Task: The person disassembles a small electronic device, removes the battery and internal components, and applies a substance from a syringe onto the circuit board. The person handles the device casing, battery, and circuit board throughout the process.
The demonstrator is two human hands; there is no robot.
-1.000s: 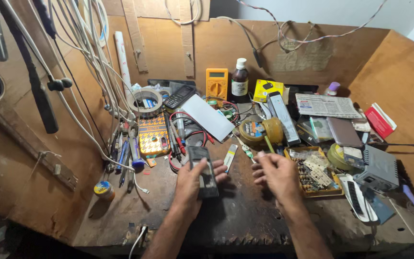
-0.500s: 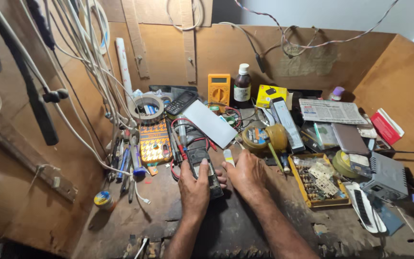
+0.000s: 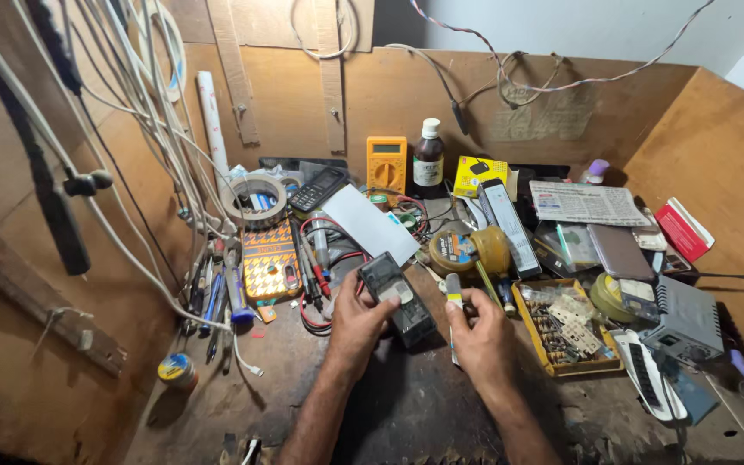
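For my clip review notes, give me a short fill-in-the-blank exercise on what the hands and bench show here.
1. The left hand holds a dark ____ with its back open.
2. The right hand grips a small tool with a ____ handle.
3. The orange multimeter stands beside a dark bottle with a ____ cap.

Missing words: phone; yellow; white

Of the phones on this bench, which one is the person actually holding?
The dark opened phone at the bench's front middle, in the left hand. The black keypad phone lies untouched near the tape roll, further back.
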